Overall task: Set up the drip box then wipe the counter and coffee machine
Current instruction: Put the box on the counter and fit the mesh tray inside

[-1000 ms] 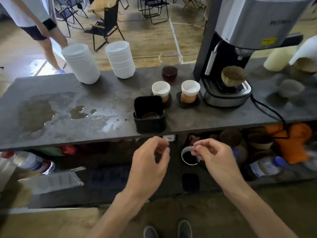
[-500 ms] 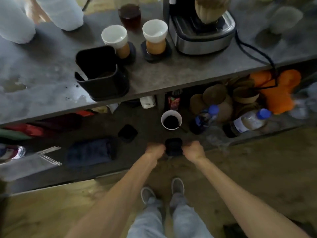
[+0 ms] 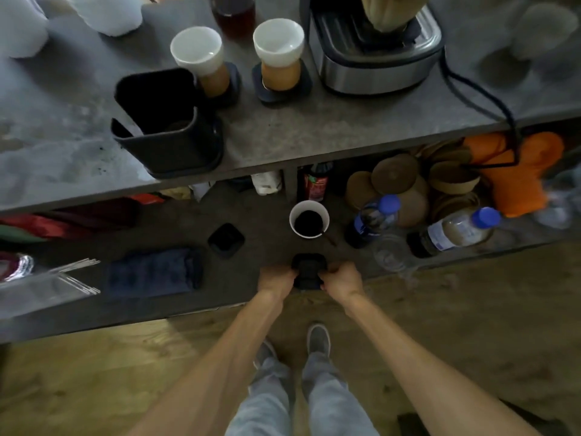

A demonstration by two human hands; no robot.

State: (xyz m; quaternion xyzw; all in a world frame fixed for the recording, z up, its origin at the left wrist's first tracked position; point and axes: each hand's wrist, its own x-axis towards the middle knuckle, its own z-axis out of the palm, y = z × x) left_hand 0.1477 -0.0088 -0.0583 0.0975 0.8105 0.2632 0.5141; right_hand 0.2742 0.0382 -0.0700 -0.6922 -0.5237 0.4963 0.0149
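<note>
On the lower shelf (image 3: pixel 257 297), a small black square piece (image 3: pixel 308 270) sits near the front edge. My left hand (image 3: pixel 276 278) grips its left side and my right hand (image 3: pixel 341 280) grips its right side. A second black square piece (image 3: pixel 226 240) lies to the left of it. The black drip box (image 3: pixel 163 121) stands on the grey counter (image 3: pixel 314 130) above, near the front edge. The steel coffee machine (image 3: pixel 374 51) stands at the counter's right, with a brown paper filter on its tray.
A white cup of dark grounds (image 3: pixel 309 219) stands just behind the held piece. A folded dark blue cloth (image 3: pixel 151 272) lies left on the shelf. Bottles (image 3: pixel 456 231) and brown filters (image 3: pixel 396 177) crowd the right. Two white-rimmed cups (image 3: pixel 278 55) stand on the counter. Wet patches mark its left.
My view tipped down from the counter to the lower shelf. Both hands dropped from in front of the white cup and took hold of the black square piece.
</note>
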